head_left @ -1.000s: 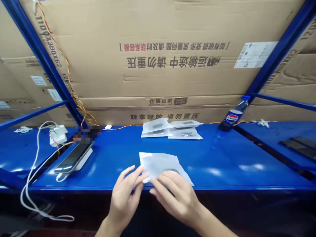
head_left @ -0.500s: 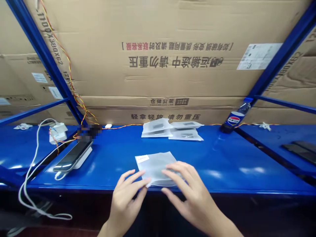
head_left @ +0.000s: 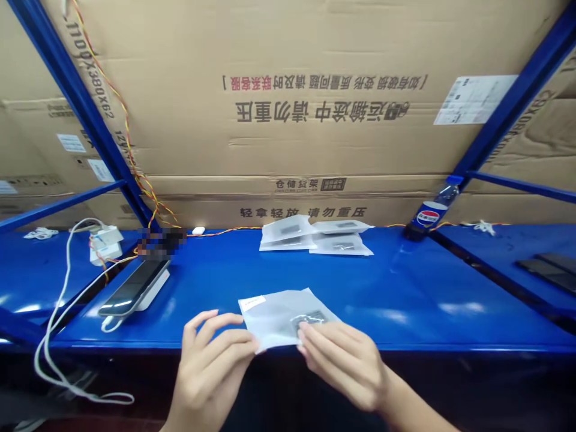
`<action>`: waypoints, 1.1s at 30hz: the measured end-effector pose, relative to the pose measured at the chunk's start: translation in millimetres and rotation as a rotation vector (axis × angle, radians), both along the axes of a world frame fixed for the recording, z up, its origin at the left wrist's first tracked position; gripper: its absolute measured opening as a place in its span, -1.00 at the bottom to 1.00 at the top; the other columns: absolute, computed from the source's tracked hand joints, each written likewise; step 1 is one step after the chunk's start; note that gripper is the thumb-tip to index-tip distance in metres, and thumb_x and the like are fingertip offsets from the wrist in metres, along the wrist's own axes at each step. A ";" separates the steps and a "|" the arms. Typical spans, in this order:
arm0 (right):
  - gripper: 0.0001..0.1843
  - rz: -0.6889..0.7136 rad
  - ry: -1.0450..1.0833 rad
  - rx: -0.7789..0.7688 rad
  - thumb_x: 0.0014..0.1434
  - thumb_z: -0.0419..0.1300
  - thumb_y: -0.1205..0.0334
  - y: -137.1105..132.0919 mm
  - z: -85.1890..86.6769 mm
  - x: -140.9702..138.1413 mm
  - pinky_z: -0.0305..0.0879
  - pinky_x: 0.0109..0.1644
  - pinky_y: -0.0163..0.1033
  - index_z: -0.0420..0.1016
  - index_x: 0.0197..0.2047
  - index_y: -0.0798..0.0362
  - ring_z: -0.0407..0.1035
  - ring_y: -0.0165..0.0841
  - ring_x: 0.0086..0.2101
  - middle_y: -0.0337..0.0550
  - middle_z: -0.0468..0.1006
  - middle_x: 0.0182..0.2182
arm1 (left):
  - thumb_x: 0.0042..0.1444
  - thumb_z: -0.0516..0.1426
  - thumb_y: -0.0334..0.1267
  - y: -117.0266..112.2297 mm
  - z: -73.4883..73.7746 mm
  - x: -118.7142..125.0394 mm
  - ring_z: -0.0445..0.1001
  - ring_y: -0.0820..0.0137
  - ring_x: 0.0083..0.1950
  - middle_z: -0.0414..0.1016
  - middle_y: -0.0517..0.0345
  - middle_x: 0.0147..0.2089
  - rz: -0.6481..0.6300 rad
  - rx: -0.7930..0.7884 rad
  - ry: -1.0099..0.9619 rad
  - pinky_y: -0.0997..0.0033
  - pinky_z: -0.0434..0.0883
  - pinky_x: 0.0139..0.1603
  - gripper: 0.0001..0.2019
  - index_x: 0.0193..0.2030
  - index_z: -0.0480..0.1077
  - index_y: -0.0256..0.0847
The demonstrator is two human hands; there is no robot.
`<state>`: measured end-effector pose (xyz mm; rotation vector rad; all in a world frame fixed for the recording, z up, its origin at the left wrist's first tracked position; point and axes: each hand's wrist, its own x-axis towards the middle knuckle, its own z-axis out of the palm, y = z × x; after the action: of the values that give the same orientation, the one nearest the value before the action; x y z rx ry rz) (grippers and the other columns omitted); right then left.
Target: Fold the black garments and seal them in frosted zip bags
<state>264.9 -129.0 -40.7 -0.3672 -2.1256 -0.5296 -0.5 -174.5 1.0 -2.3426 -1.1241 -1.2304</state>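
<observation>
A frosted plastic bag with a small white label at its far left corner is at the blue shelf's front edge. Through its right side a dark item in a clear, shiny wrap shows faintly; its kind is not clear. My left hand pinches the bag's near left corner. With fingers closed together, my right hand grips the near right edge, over part of the dark item. Farther back, several similar frosted bags with dark items inside lie in two overlapping stacks.
On the left a phone rests on a white stand, near a white cable and a white adapter. A cola bottle leans at the back right. Blue posts and cardboard bound the shelf.
My right fingers have closed onto the bag's near right edge. My left hand has shifted left with the near left corner. The bag has tilted slightly, and its dark item shows more clearly.
</observation>
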 end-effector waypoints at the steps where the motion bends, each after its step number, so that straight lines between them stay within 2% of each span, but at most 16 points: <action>1: -0.76 -0.036 -0.009 0.001 0.27 0.30 0.55 3.0 -3.1 12.2 0.65 -0.27 -0.17 0.68 -0.09 0.07 0.67 -0.22 -0.18 -0.06 0.77 -0.19 | 0.39 0.17 -0.42 1.7 -0.3 -7.2 0.65 0.26 -0.08 0.69 0.30 -0.25 0.018 -0.017 -0.018 0.09 0.38 0.16 -0.82 -0.20 0.50 -0.04; 5: -0.75 -0.169 -0.050 -0.012 0.26 0.33 0.53 12.9 -7.9 47.1 0.65 -0.23 -0.16 0.64 -0.04 0.08 0.67 -0.24 -0.22 -0.09 0.78 -0.19 | 0.36 0.20 -0.38 13.4 -15.1 -29.4 0.65 0.24 -0.07 0.70 0.27 -0.22 0.030 -0.052 -0.105 0.14 0.46 0.05 -0.84 -0.25 0.51 -0.02; 8: -0.68 -0.222 -0.047 -0.103 0.25 0.30 0.45 14.6 -2.4 35.8 0.66 -0.13 -0.08 0.61 0.07 0.11 0.65 -0.18 -0.15 -0.02 0.76 -0.14 | 0.34 0.21 -0.40 22.1 -34.2 -35.1 0.65 0.22 -0.01 0.71 0.20 -0.14 0.042 -0.083 -0.200 0.16 0.53 0.01 -0.83 -0.26 0.52 -0.03; 10: -0.48 -0.263 -0.116 -0.239 0.23 0.25 0.36 18.2 3.1 10.0 0.63 0.07 0.04 0.50 0.26 0.18 0.57 -0.05 0.09 0.13 0.68 0.09 | 0.33 0.21 -0.41 26.8 -45.7 -36.4 0.64 0.21 0.05 0.70 0.16 -0.08 0.052 -0.106 -0.286 0.17 0.56 0.04 -0.83 -0.24 0.52 -0.03; 12: -0.29 -0.284 -0.273 -0.351 0.19 0.23 0.34 29.5 8.4 -23.7 0.53 0.25 0.09 0.35 0.40 0.30 0.42 0.04 0.27 0.23 0.49 0.31 | 0.34 0.22 -0.40 31.0 -55.2 -38.0 0.62 0.19 0.13 0.68 0.12 0.03 0.080 -0.123 -0.357 0.13 0.56 0.14 -0.86 -0.20 0.53 -0.04; 14: -0.44 -0.252 -0.375 -0.350 0.22 0.17 0.45 51.3 14.4 -59.5 0.56 0.19 -0.08 0.49 0.29 0.24 0.54 -0.11 0.13 0.08 0.64 0.18 | 0.35 0.22 -0.36 35.1 -63.7 -40.6 0.59 0.13 0.22 0.63 0.03 0.17 0.200 -0.100 -0.393 0.05 0.51 0.26 -0.87 -0.03 0.55 -0.06; 15: -0.49 -0.266 -0.416 -0.368 0.27 0.12 0.48 65.8 18.2 -77.1 0.55 0.17 -0.13 0.51 0.27 0.19 0.56 -0.18 0.08 0.01 0.66 0.15 | 0.36 0.23 -0.34 37.2 -67.9 -42.3 0.58 0.10 0.24 0.61 -0.02 0.22 0.297 -0.076 -0.390 0.01 0.49 0.31 -0.79 0.10 0.53 -0.09; 17: -0.47 -0.306 -0.402 -0.375 0.38 -0.01 0.52 99.8 27.4 -110.6 0.52 0.19 -0.10 0.42 0.35 0.23 0.54 -0.18 0.10 0.08 0.60 0.22 | 0.38 0.22 -0.30 41.4 -76.7 -46.4 0.59 0.07 0.24 0.60 -0.10 0.25 0.458 -0.033 -0.329 0.01 0.49 0.31 -0.62 0.30 0.45 -0.14; 19: -0.44 -0.395 -0.405 -0.414 0.49 -0.15 0.47 136.4 35.9 -141.1 0.39 0.31 0.02 0.28 0.46 0.22 0.43 -0.11 0.23 0.14 0.50 0.32 | 0.40 0.19 -0.27 45.0 -84.9 -50.4 0.63 0.09 0.19 0.64 -0.05 0.21 0.498 -0.028 -0.215 0.05 0.52 0.28 -0.66 0.27 0.49 -0.13; 21: -0.43 -0.427 -0.418 -0.444 0.52 -0.21 0.44 170.5 39.3 -166.7 0.30 0.37 0.12 0.22 0.49 0.28 0.34 -0.02 0.31 0.24 0.39 0.39 | 0.42 0.16 -0.23 47.6 -91.5 -53.6 0.66 0.11 0.15 0.69 0.05 0.16 0.468 -0.044 -0.119 0.09 0.54 0.26 -0.78 0.11 0.58 -0.08; 23: -0.44 -0.444 -0.457 -0.486 0.50 -0.17 0.46 196.2 36.0 -184.2 0.24 0.41 0.16 0.25 0.47 0.30 0.31 0.00 0.34 0.27 0.37 0.40 | 0.42 0.14 -0.18 49.0 -95.6 -56.1 0.67 0.11 0.14 0.71 0.12 0.11 0.472 -0.048 -0.074 0.10 0.55 0.24 -0.80 0.00 0.62 -0.05; 25: -0.46 -0.451 -0.503 -0.527 0.47 -0.05 0.45 207.9 29.9 -190.7 0.21 0.44 0.16 0.31 0.45 0.23 0.31 -0.03 0.36 0.23 0.39 0.39 | 0.43 0.12 -0.15 49.3 -97.6 -58.4 0.67 0.10 0.14 0.72 0.15 0.08 0.490 -0.052 -0.063 0.11 0.57 0.20 -0.77 0.00 0.62 -0.05; 27: -0.41 -0.434 -0.533 -0.540 0.43 0.12 0.32 201.3 26.0 -184.6 0.13 0.50 0.17 0.27 0.48 0.20 0.20 -0.01 0.42 0.18 0.33 0.43 | 0.43 0.10 -0.13 48.9 -98.1 -61.2 0.68 0.10 0.13 0.73 0.15 0.08 0.496 -0.054 -0.052 0.10 0.59 0.18 -0.74 0.02 0.61 -0.05; 29: -0.17 -0.384 -0.539 -0.544 0.37 0.26 0.10 176.6 25.0 -166.1 -0.03 0.57 0.16 0.11 0.55 0.28 -0.01 0.05 0.50 0.17 0.15 0.52 | 0.43 0.09 -0.10 48.9 -97.2 -63.5 0.68 0.09 0.12 0.72 0.12 0.08 0.496 -0.055 -0.017 0.08 0.62 0.14 -0.73 0.03 0.61 -0.07; 30: -0.10 -0.334 -0.533 -0.571 0.36 0.27 0.06 159.0 24.5 -153.0 -0.09 0.59 0.15 0.05 0.57 0.33 -0.07 0.06 0.52 0.19 0.10 0.53 | 0.42 0.10 -0.08 49.5 -96.2 -63.7 0.68 0.08 0.12 0.72 0.11 0.09 0.485 -0.054 0.011 0.07 0.64 0.11 -0.72 0.03 0.61 -0.07; 33: -0.23 -0.324 -0.469 -0.759 0.45 0.15 -0.03 99.6 14.3 -106.0 -0.03 0.59 0.10 0.17 0.55 0.22 0.02 0.00 0.50 0.14 0.17 0.50 | 0.41 0.12 -0.04 54.5 -91.3 -54.7 0.66 0.07 0.17 0.70 0.09 0.14 0.393 -0.057 0.098 0.09 0.68 0.06 -0.71 0.04 0.62 -0.05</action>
<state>158.9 -29.4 -26.4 -1.1134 -2.6909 0.0601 -55.1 -120.0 -90.3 -2.0576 -1.5097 -0.9435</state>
